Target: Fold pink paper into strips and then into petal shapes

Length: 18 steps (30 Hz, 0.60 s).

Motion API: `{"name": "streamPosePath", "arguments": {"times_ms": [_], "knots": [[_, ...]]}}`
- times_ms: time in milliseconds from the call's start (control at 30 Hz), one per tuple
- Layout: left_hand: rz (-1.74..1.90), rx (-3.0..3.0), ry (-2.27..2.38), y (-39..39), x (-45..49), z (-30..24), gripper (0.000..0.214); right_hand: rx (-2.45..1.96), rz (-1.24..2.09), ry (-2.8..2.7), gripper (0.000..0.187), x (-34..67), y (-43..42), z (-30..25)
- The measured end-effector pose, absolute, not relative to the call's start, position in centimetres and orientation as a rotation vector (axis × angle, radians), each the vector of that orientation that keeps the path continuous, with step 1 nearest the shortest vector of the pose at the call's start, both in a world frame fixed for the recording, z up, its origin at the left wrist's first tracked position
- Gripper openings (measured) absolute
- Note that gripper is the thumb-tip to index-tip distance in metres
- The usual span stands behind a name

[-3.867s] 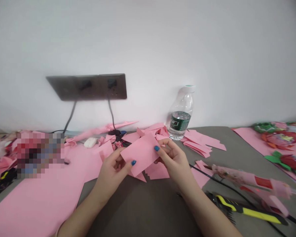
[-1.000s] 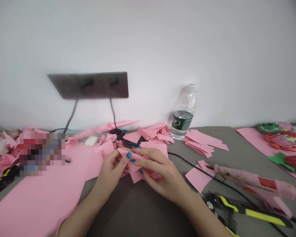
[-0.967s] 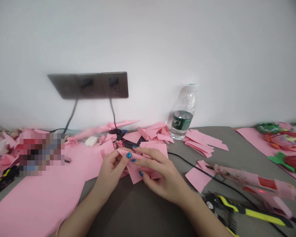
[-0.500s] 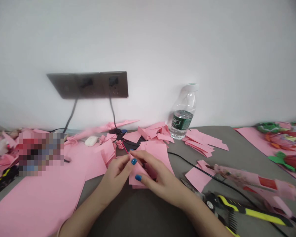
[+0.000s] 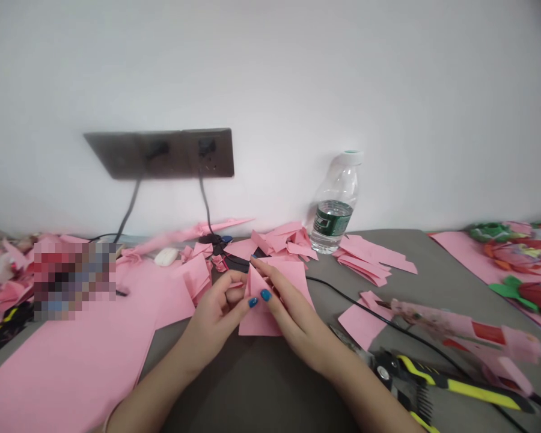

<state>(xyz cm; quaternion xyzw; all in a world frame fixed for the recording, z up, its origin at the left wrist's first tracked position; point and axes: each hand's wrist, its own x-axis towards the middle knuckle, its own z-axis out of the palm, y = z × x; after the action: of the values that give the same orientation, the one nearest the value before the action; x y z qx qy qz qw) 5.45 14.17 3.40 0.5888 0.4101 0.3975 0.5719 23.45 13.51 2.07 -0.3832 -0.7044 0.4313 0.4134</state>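
A small pink paper piece (image 5: 256, 284), partly folded into a point, is held upright between both hands over the grey table (image 5: 261, 385). My left hand (image 5: 219, 313) pinches its left side with thumb and fingers. My right hand (image 5: 293, 313) presses its right side, fingers stretched along the fold. Both hands have blue nails. More pink paper sheets (image 5: 293, 276) lie flat just under and behind the hands.
A large pink sheet (image 5: 72, 361) covers the left. A water bottle (image 5: 336, 207) stands by the wall, with pink paper stacks (image 5: 369, 258) beside it. A glue gun (image 5: 460, 331), yellow-handled pliers (image 5: 437, 379) and cords lie right. Paper flowers (image 5: 518, 264) sit far right. A socket panel (image 5: 162, 153) hangs on the wall.
The flat pink piece once held up in both hands has been folded smaller. In the last second the hands brought it down near the table and pressed a pointed fold.
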Motion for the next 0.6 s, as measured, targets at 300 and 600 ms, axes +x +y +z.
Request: {"name": "streamPosePath", "arguments": {"times_ms": [300, 600], "knots": [[0.879, 1.481, 0.970, 13.9, 5.7, 4.1, 0.015, -0.916, 1.176, -1.719, 0.039, 23.4, 13.4, 2.9], [0.889, 1.250, 0.789, 13.4, 6.6, 3.8, 0.022, -1.034, 0.959, -1.698, 0.041, 22.6, 12.9, 2.3]]}}
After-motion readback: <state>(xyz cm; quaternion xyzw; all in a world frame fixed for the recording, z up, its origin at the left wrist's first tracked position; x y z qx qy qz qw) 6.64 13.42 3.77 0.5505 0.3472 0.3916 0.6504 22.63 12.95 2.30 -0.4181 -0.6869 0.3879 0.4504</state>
